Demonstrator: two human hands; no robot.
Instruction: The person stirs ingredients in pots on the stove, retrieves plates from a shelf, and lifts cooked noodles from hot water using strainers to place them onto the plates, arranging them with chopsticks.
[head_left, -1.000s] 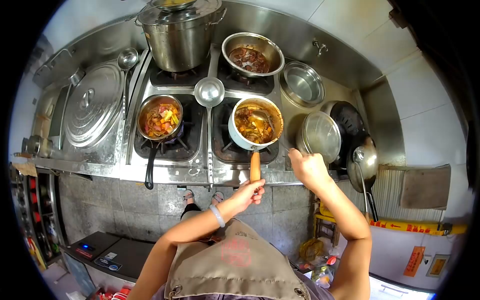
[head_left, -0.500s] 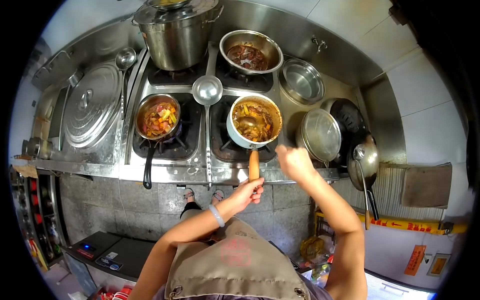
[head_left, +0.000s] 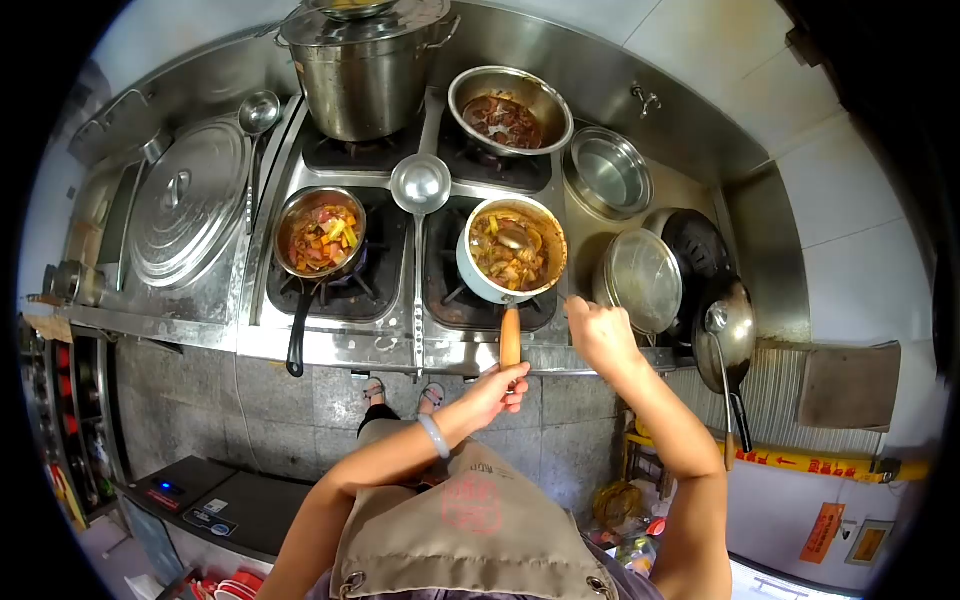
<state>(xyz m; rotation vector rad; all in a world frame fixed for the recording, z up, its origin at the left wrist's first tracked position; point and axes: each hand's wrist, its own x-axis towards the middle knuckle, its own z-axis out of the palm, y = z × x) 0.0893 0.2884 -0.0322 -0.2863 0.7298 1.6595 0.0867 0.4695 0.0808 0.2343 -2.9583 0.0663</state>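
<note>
Four burners, two grips, at least three ladles by my count.
From my remote seat I make it one pale pot, one saucepan, one stockpot, one wok and one wide bowl. I count two lids and one spoon. A shape at far left may be another ladle; I can't tell. I also get one sieve, one tap, one apron, one bracelet and two sandals. The basins may be nested, so I leave their number open.
</note>
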